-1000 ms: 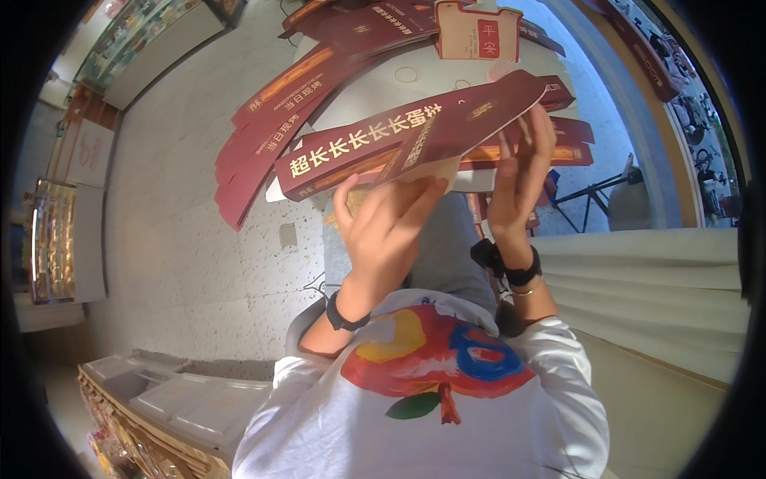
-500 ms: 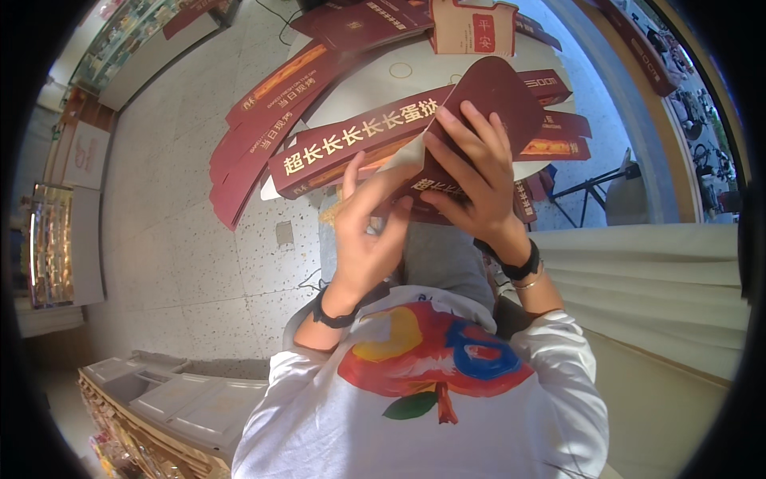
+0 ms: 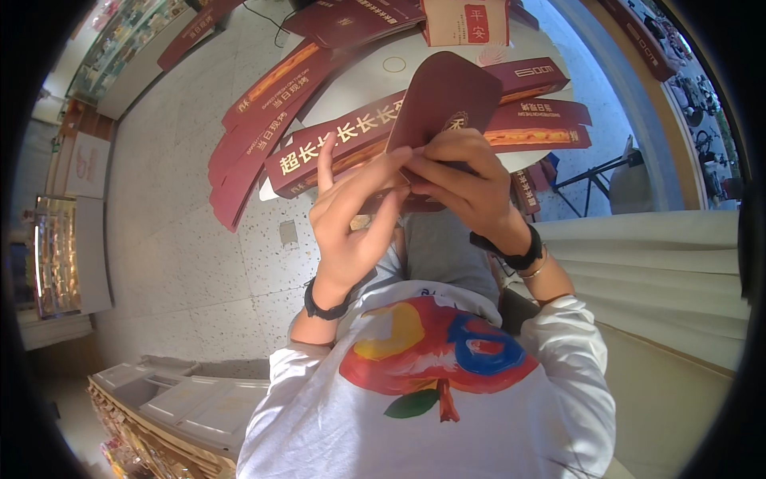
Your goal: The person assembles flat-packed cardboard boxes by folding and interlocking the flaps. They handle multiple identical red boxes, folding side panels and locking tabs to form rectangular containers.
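Observation:
Both my hands are at the near side of a white round table (image 3: 351, 86), working on a maroon cardboard carton (image 3: 447, 84) whose wide, rounded flap stands up. My left hand (image 3: 351, 219) pinches the carton's near edge with thumb and fingers, its little finger raised. My right hand (image 3: 476, 176) grips the lower part of the flap, its fingers bent against the left fingertips. Much of the carton below the flap is hidden by my hands. Just behind lies a long maroon box (image 3: 331, 148) with gold lettering and a food picture on its side.
Flat maroon cartons (image 3: 267, 132) fan out over the table's left edge. More maroon cartons (image 3: 363, 24) lie at the far side, beside a beige and red paper package (image 3: 464, 22). Another maroon box (image 3: 538, 128) lies at the right. A dark metal stand (image 3: 590, 180) stands beyond it.
My right hand has gone from spread fingers on the flap to a bent-finger grip lower down. The flap has tilted and moved left. My left hand has shifted slightly left.

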The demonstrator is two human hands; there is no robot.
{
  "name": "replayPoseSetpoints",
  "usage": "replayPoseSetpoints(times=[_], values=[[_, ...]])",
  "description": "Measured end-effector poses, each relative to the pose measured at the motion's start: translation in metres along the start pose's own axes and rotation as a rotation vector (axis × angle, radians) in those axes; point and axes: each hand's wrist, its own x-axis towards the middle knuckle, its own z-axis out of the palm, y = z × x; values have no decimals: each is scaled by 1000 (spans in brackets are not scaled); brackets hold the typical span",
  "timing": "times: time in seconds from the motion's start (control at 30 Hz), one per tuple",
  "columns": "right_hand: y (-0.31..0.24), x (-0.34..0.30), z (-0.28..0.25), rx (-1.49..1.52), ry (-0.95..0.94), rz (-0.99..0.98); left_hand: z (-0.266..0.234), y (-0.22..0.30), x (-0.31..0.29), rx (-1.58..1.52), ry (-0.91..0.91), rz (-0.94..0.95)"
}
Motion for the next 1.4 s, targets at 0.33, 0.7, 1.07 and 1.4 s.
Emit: replayPoseSetpoints(times=[0.33, 0.7, 1.07, 1.4], values=[[-9, -16, 21, -281, -17, 202, 2, 7, 13, -228, 153, -325], [17, -26, 37, 26, 67, 311, 9, -33, 11, 29, 158, 487], [61, -12, 51, -145, -95, 383, 42, -116, 24, -474, 669, -373], [69, -34, 62, -342, -271, 405, 38, -108, -53, -582, 617, -456]])
